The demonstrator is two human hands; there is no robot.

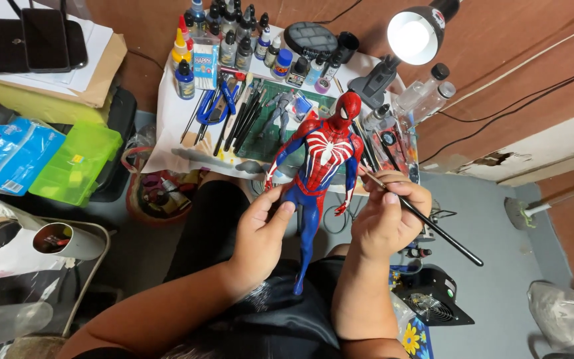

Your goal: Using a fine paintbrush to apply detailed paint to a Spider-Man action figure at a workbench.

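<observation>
**Operator:** Forearms fill the bottom of my view, both bare, rising from a lap in dark clothing. My left hand (pixel 264 229) is closed around the lower legs of a red-and-blue superhero figure (pixel 320 159), thumb pressed to the thigh. The figure stands tilted over the lap, its head toward a small cluttered work table (pixel 167 133).

**Listener:** And the other hand?

**Operator:** My right hand (pixel 388 216) pinches a thin black paintbrush (pixel 426 219) between thumb and fingers — the tip rests at or just beside the figure's forearm. I cannot tell whether it touches.

**Listener:** What could go wrong?

**Operator:** I judge the biggest risk is a slip of the tip. The figure is held only by its legs, so the upper body could wobble and smear paint onto the neighbouring colour. Its feet hang unsupported over the lap; a loosened grip would drop it.

**Listener:** Anything nearby to worry about?

**Operator:** Paint bottles (pixel 234 40) crowd the table's far edge, with brushes (pixel 244 119) laid beside them. A desk lamp (pixel 412 36) shines near the figure's head — a swing of the figure could knock either.
</observation>
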